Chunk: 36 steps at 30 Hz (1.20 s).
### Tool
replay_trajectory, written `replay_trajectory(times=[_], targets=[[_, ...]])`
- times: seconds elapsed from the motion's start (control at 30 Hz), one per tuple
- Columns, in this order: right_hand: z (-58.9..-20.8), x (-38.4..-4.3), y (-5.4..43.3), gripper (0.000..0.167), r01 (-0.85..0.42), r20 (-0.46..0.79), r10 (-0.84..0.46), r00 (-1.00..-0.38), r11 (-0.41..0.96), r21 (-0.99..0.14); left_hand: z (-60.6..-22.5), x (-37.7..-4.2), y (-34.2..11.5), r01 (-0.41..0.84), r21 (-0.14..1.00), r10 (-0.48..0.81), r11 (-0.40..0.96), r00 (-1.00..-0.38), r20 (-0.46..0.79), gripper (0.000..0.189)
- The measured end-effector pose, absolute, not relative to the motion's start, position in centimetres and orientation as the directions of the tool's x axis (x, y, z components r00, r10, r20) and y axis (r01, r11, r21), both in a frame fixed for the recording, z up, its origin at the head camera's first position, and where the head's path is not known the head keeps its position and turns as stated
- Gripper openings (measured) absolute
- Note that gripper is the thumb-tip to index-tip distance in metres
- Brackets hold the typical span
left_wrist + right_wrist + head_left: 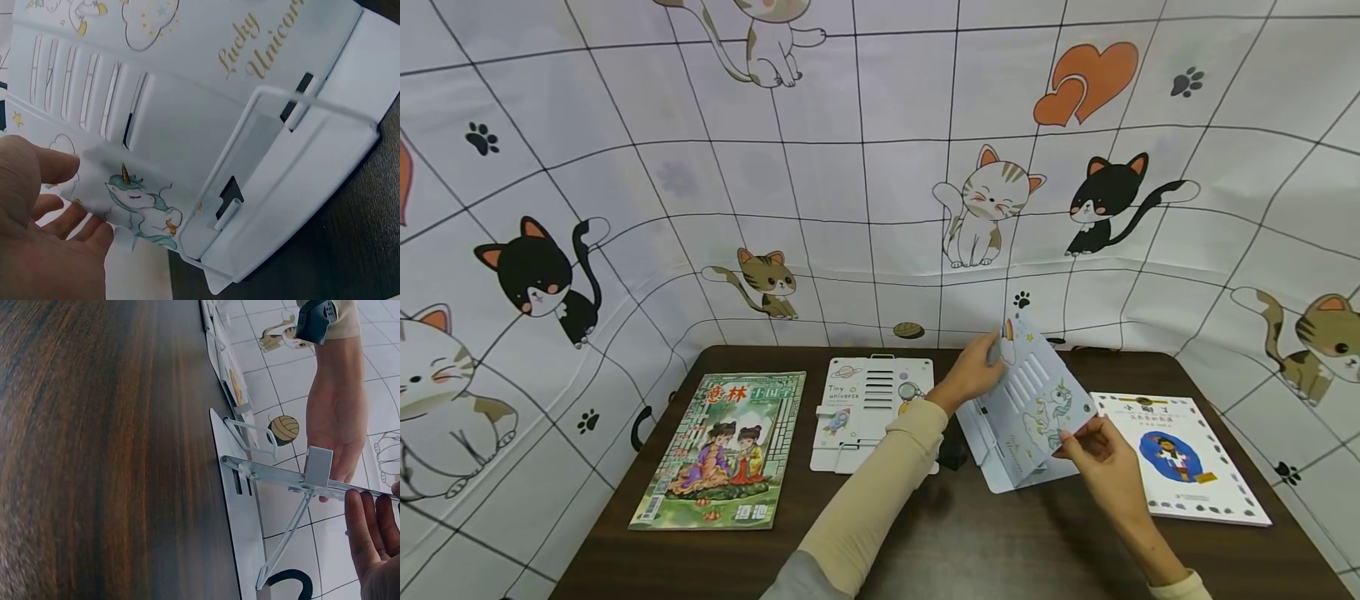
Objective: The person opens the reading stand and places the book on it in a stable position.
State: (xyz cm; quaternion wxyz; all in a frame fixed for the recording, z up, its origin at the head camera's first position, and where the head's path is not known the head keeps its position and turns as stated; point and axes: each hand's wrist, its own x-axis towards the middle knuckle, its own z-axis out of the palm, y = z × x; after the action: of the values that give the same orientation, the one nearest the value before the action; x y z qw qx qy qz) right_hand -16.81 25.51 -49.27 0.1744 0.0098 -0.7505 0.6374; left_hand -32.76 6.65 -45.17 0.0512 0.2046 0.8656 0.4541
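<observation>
A white metal book stand (1026, 408) with unicorn drawings stands on the table, its slotted panel raised at a slant over a flat base. My left hand (972, 375) holds the panel's left edge near the top. The left wrist view shows its thumb (59, 165) on the printed side, above a wire page holder (250, 106) and the words "Lucky Unicorn". At the lower right corner my right hand (1105, 462) pinches the panel, thumb in front and fingers behind. From the side, in the right wrist view, a thin wire support leg (287, 540) joins panel and base.
A second white stand (842, 417) marked "Tiny universe" lies flat left of centre. Farther left is a green illustrated magazine (722, 454). A white book (1187, 458) with a blue circle lies right of the unicorn stand. Behind the dark table (955, 550) hangs a cat-printed curtain (902, 183).
</observation>
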Motion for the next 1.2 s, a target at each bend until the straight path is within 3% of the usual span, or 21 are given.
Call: replay_trajectory(times=[0.2,0.63,0.97,1.2], targets=[[-49.0,-16.8,25.6,0.016,-0.232,0.286,0.223,-0.932,0.242,-0.942,-45.7,-33.1,6.1,0.294,0.799,0.353,0.524,-0.929,0.110,0.053],[-48.5,-17.8,26.9,0.020,-0.105,0.245,0.351,-0.904,0.374,-0.922,-46.9,-33.7,4.7,0.233,0.877,0.215,0.421,-0.965,0.153,0.035],[-48.1,-21.2,28.7,0.024,-0.067,0.293,0.426,-0.856,0.471,-0.879,-47.7,-33.1,2.8,0.228,0.895,0.195,0.384,-0.967,0.163,0.029],[-47.9,-24.0,29.7,0.032,-0.049,0.284,0.401,-0.871,0.504,-0.862,-48.2,-32.2,1.7,0.233,0.900,0.204,0.370,-0.965,0.166,0.022]])
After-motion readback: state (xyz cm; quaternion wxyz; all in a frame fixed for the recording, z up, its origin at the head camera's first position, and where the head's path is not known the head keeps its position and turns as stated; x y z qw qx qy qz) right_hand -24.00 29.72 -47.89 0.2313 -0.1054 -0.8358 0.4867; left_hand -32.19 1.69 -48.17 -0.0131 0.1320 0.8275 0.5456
